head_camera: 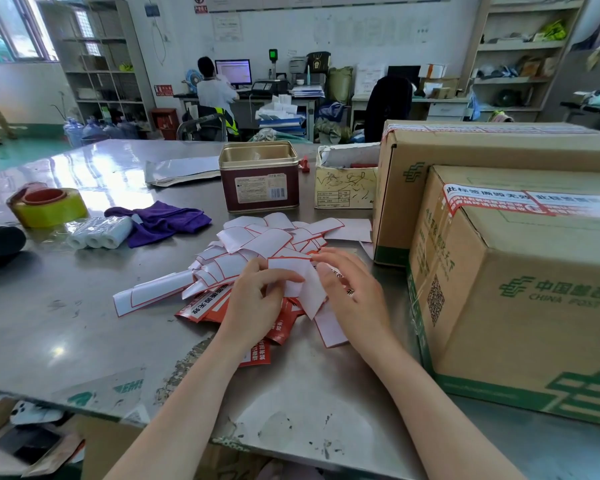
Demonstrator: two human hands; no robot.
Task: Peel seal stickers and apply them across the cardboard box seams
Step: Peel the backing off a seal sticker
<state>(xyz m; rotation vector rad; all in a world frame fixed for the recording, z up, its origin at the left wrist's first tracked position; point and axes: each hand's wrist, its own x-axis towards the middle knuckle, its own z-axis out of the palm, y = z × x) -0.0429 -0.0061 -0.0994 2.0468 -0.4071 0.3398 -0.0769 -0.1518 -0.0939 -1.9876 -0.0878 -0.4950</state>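
A heap of white backing papers with red edges (267, 240) lies mid-table, with red seal stickers (208, 304) beneath it. My left hand (257, 299) pinches a white, red-edged sticker sheet (305, 285) above the heap. My right hand (354, 289) is at the sheet's right side, fingers bent at its edge. To the right stands a cardboard China Post box (520, 299) with red-and-white seal stickers (492, 202) across its top seam. A second, larger box (465, 150) stands behind it.
A metal tin (260, 178) and a small open carton (347, 181) stand behind the heap. At left lie a purple cloth (160, 220), white rolls (97, 232) and a yellow tape roll (49, 206). A person sits at a desk far back.
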